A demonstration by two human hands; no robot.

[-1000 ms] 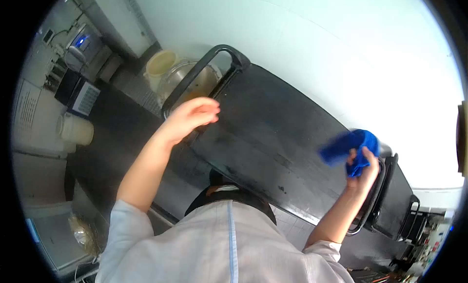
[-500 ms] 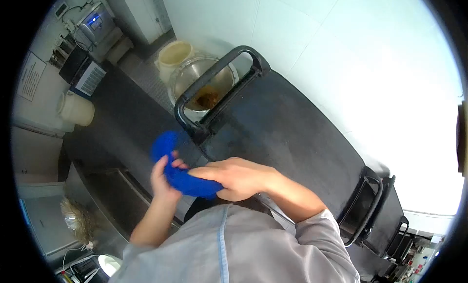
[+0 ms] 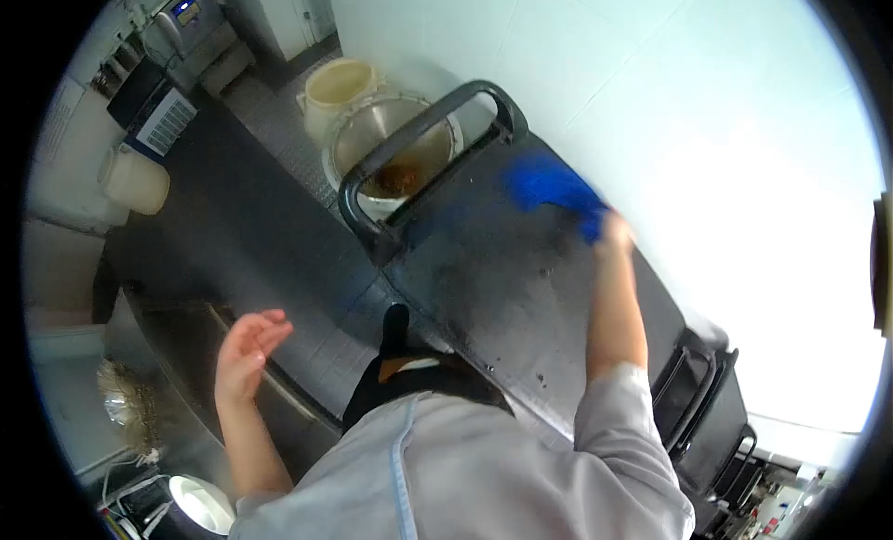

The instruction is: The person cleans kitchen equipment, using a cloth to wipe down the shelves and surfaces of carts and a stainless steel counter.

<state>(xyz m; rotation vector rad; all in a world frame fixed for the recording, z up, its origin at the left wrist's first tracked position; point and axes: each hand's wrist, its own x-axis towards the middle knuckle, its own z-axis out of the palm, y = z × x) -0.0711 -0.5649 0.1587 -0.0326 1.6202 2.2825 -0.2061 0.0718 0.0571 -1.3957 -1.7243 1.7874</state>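
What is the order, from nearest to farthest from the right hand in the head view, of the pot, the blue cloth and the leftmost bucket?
1. Blue cloth: in the right hand.
2. Pot: left, beyond a black handle.
3. Leftmost bucket: far left.

your right hand (image 3: 616,231) has room across the black cart top (image 3: 493,280). the wall (image 3: 688,140) blocks the far side, the raised handle (image 3: 413,133) the left end.

Flat black rectangular cart top (image 3: 484,289), bounded at one end by thick black looped handle (image 3: 419,126). Surface marked by dull paler smears; small dark specks (image 3: 541,380) scattered toward near side. Blurred bright-blue cloth (image 3: 549,182) seen toward far edge; contact cannot be told.
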